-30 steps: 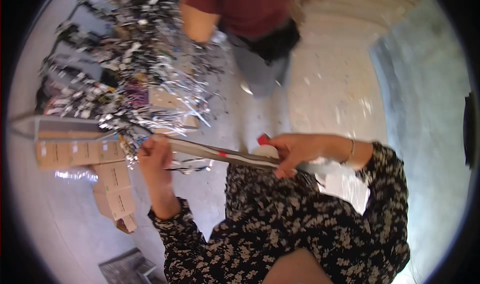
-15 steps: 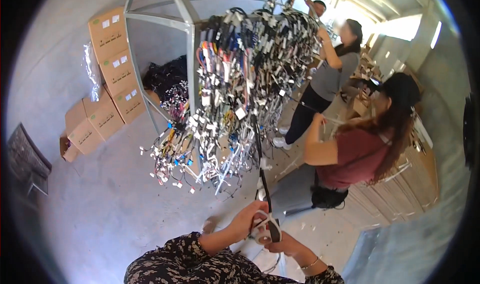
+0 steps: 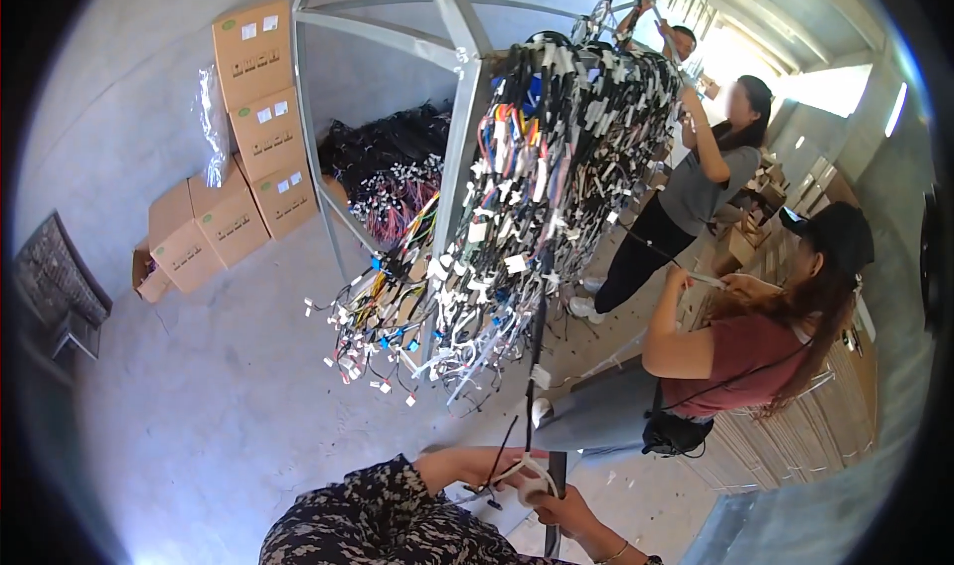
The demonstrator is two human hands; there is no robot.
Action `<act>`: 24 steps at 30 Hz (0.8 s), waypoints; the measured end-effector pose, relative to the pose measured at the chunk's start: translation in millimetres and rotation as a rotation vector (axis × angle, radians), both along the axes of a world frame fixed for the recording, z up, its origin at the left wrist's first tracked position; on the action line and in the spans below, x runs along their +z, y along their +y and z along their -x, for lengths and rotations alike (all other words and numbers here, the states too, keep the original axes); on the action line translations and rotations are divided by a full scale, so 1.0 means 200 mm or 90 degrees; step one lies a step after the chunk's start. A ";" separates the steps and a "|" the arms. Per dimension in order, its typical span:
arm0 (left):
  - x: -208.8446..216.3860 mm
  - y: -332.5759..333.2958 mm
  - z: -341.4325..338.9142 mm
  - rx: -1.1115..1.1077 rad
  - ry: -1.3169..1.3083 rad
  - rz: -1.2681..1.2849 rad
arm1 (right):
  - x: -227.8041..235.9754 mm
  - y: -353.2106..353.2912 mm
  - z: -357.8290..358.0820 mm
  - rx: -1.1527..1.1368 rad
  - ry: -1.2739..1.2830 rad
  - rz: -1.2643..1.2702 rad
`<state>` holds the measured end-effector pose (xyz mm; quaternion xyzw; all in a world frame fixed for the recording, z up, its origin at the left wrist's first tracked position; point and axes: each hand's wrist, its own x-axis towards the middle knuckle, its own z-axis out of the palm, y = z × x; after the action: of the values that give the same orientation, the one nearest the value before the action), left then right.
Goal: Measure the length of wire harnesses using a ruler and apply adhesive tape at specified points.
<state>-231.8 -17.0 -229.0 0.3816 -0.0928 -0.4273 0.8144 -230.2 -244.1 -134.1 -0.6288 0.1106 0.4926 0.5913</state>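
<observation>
A black cable [image 3: 534, 386] runs down from the hanging bundle of wire harnesses [image 3: 556, 158] to my hands at the lower middle. My left hand [image 3: 507, 463] is closed around the cable's lower end, where pale wires [image 3: 535, 463] loop out and thin black leads [image 3: 494, 490] stick out to the side. My right hand [image 3: 568, 513], with a bracelet at the wrist, pinches a small white roll [image 3: 535, 492] that looks like tape, right against the cable. A dark flat strip [image 3: 557, 466] shows just behind the roll.
A grey metal frame [image 3: 463, 118] carries the harnesses, their ends spreading low. Close on the right, a person in a maroon shirt [image 3: 755, 361] handles another cable; farther off stand a person in grey [image 3: 701, 182] and another. Cartons [image 3: 260, 53] are stacked at left.
The view has shifted, so the rack sits farther right. My hands are lower in the picture, still at the cable end. The person in maroon now has both hands raised at a cable.
</observation>
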 end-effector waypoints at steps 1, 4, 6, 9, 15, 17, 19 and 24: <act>0.09 0.00 -0.04 -0.050 -0.079 -0.056 | -0.03 0.01 0.00 -0.061 -0.033 0.031; 0.07 -0.04 -0.13 -0.180 0.028 -0.067 | -0.05 0.01 -0.01 -0.134 -0.063 0.028; 0.16 -0.07 -0.13 -0.123 0.062 -0.069 | -0.07 -0.02 -0.01 -0.153 -0.075 0.042; 0.16 -0.18 -0.20 -0.154 -0.021 -0.095 | -0.03 -0.02 -0.01 -0.146 -0.033 0.023; 0.07 -0.31 -0.19 -0.213 -0.200 -0.162 | 0.12 -0.10 -0.02 -0.054 0.087 -0.043; 0.00 -0.41 -0.19 -0.229 -0.254 -0.183 | 0.16 -0.09 -0.04 -0.040 0.130 -0.054; 0.03 -0.35 -0.30 -0.240 -0.302 -0.196 | 0.21 -0.05 -0.08 0.010 0.195 -0.113; -0.08 -0.35 -0.23 -0.009 -0.367 -0.129 | 0.14 -0.12 -0.06 -0.056 0.109 -0.069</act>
<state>-185.5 -86.2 -244.7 0.5658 -0.2796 -0.3141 0.7093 -217.9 -268.4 -107.0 -0.5461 0.1611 0.5232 0.6341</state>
